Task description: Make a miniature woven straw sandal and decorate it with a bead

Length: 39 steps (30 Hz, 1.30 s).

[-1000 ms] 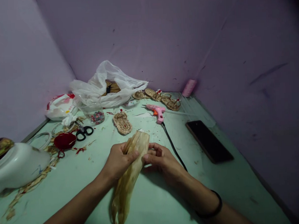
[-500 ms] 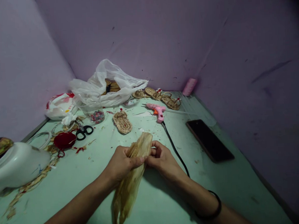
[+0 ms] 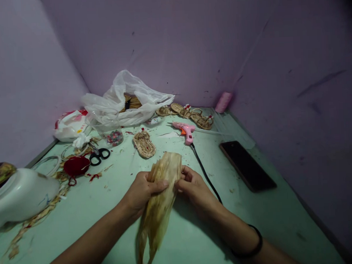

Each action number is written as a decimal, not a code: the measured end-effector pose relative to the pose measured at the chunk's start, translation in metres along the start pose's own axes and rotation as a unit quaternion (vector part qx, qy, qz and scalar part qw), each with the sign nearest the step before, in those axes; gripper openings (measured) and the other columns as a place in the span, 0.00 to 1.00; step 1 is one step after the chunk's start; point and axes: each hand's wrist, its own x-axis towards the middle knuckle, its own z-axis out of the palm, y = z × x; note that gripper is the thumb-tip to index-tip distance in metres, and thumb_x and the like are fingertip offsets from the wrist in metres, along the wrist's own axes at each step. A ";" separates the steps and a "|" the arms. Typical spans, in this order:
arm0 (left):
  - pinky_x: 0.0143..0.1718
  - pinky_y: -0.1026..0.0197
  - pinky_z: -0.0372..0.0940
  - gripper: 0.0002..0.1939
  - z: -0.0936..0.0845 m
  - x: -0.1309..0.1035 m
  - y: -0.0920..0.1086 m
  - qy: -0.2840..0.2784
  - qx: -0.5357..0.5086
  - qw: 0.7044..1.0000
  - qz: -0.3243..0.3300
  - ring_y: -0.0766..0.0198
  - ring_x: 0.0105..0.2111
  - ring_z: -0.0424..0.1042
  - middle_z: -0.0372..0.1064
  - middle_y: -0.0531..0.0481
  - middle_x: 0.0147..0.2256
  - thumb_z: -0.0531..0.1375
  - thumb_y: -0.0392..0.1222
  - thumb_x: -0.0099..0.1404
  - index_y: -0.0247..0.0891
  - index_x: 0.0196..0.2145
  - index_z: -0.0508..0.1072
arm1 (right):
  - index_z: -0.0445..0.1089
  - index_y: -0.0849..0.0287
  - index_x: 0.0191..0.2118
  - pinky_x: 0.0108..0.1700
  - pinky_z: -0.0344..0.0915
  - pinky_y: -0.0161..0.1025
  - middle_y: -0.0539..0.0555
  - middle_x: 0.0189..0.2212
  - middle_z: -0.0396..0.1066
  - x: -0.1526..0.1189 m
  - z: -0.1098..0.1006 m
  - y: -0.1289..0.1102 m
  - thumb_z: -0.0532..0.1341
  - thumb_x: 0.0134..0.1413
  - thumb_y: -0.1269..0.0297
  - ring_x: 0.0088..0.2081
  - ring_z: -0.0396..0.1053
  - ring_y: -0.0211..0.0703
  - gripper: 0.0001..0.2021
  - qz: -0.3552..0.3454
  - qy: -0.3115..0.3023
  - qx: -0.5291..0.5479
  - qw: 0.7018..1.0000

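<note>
A dried husk strip (image 3: 163,200), pale yellow-brown and thin, hangs between my hands above the table, its lower end split and trailing toward me. My left hand (image 3: 145,193) grips its left edge, thumb across the front. At the right edge my right hand (image 3: 194,187) pinches it between thumb and fingers; a black band circles that wrist. Just beyond the strip lies a small braided slipper sole (image 3: 144,144) with a red bead at its tip. A pink glue gun (image 3: 186,130) rests on its side behind my right hand, its black cord running toward me.
Black-handled scissors (image 3: 99,156), a red yarn ball (image 3: 76,166) and a cup of beads (image 3: 115,137) lie left. A white plastic bag (image 3: 127,87) and several woven slippers (image 3: 201,119) sit at the back wall. A phone (image 3: 247,166) lies right; a white pot (image 3: 24,195) stands left.
The husk strip has been spread wider and turned flatter toward me. My right hand has shifted slightly right, apart from the left thumb.
</note>
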 end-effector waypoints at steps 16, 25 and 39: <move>0.22 0.62 0.66 0.15 -0.015 0.007 0.018 0.115 -0.031 0.993 -0.012 0.62 0.19 0.70 0.71 0.48 0.18 0.69 0.36 0.35 0.29 0.22 0.70 | 0.62 0.62 0.32 0.12 0.46 0.20 0.44 0.19 0.55 -0.002 -0.068 -0.077 0.53 0.32 0.79 0.15 0.49 0.24 0.14 -0.034 -0.046 0.315 0.947; 0.22 0.63 0.63 0.15 -0.009 0.002 0.006 0.053 0.044 0.997 0.020 0.64 0.19 0.67 0.70 0.49 0.19 0.68 0.43 0.41 0.30 0.24 0.71 | 0.69 0.65 0.35 0.13 0.36 0.24 0.43 0.18 0.59 -0.002 -0.033 -0.042 0.68 0.31 0.72 0.15 0.42 0.22 0.18 0.080 0.017 0.103 0.991; 0.19 0.67 0.55 0.11 0.005 -0.008 0.004 -0.006 0.123 0.992 0.037 0.69 0.19 0.59 0.63 0.54 0.18 0.64 0.42 0.43 0.30 0.22 0.71 | 0.69 0.63 0.20 0.24 0.56 0.32 0.47 0.16 0.63 -0.003 -0.010 0.002 0.65 0.33 0.69 0.20 0.60 0.33 0.05 0.017 -0.026 -0.084 0.996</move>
